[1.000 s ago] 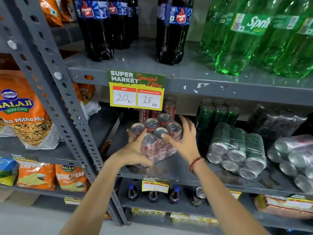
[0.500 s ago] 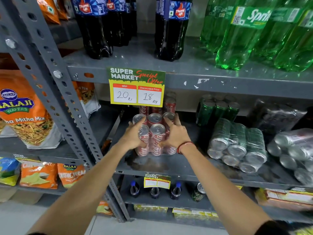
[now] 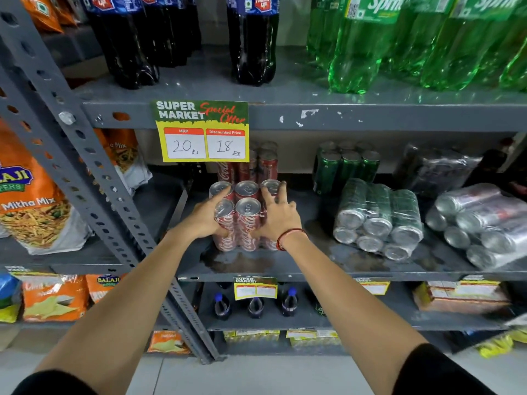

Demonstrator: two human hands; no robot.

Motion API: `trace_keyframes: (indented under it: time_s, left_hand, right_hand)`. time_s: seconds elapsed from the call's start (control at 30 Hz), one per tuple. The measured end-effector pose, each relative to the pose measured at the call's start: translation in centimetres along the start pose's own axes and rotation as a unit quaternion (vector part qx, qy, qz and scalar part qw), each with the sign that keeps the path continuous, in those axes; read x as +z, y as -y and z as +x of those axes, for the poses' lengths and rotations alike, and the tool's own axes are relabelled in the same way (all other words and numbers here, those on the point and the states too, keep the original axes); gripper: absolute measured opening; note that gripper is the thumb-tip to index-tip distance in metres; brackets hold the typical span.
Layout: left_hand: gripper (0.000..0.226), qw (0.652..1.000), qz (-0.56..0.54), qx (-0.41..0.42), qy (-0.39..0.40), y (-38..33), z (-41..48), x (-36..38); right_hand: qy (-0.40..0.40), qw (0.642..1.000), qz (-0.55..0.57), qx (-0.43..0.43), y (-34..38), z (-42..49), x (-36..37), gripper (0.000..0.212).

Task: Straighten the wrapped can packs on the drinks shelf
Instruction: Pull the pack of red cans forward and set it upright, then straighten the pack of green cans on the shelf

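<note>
A: What is the setting?

B: A shop aisle. A grey metal rack (image 3: 94,178) with punched uprights stands on a pale tiled floor (image 3: 256,374). The can shelf (image 3: 328,266) is scuffed grey steel, with a wet-looking dark patch near its front edge.

A: Where is the pack?

B: The red pack (image 3: 241,223) stands upright on that shelf, near its left end, under a yellow price tag (image 3: 203,132). More red cans (image 3: 256,166) stand behind it.

A: And the hands?

B: The left hand (image 3: 206,216) is pressed on the pack's left side, thumb over a can top. The right hand (image 3: 278,215) lies on its right side, fingers spread toward the back cans. Together they clamp the pack between them.

A: What else is on the shelf?

B: To the right a green pack (image 3: 376,220) lies on its side, can ends facing out. A silver pack (image 3: 482,223) lies tipped too, further right. Upright green cans (image 3: 346,169) stand behind.

A: Above and beside?

B: Dark cola bottles (image 3: 253,41) and green bottles (image 3: 368,44) above; snack bags (image 3: 31,195) on the left.
</note>
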State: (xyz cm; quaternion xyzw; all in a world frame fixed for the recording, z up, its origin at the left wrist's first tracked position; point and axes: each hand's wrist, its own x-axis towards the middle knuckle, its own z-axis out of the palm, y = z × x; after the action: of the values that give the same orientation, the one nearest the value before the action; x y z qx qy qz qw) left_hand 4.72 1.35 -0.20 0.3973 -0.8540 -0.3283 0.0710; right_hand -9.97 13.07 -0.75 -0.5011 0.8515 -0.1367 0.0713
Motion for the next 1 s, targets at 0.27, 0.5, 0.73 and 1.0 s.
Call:
trace_keyframes:
  time_s: [0.27, 0.5, 0.73, 1.0]
  left_hand:
    - [0.124, 0.970, 0.210, -0.121, 0.027, -7.1, -1.5, 0.1]
    - [0.135, 0.987, 0.102, 0.074, 0.100, -19.1, 2.2, 9.0]
    - [0.111, 0.972, 0.064, 0.061, 0.216, -22.3, 6.9, 16.6]
    - [0.132, 0.976, 0.003, 0.030, 0.216, -23.5, 8.5, 17.8]
  right_hand:
    - [-0.042, 0.980, 0.191, -0.015, -7.8, -2.2, -4.6, 0.113]
    - [-0.079, 0.966, 0.199, 0.143, -21.8, -4.0, -9.4, 0.108]
    - [0.083, 0.906, 0.373, 0.184, -29.7, -3.2, -8.2, 0.137]
    - [0.116, 0.885, 0.429, 0.135, -32.5, 0.4, -7.7, 0.125]
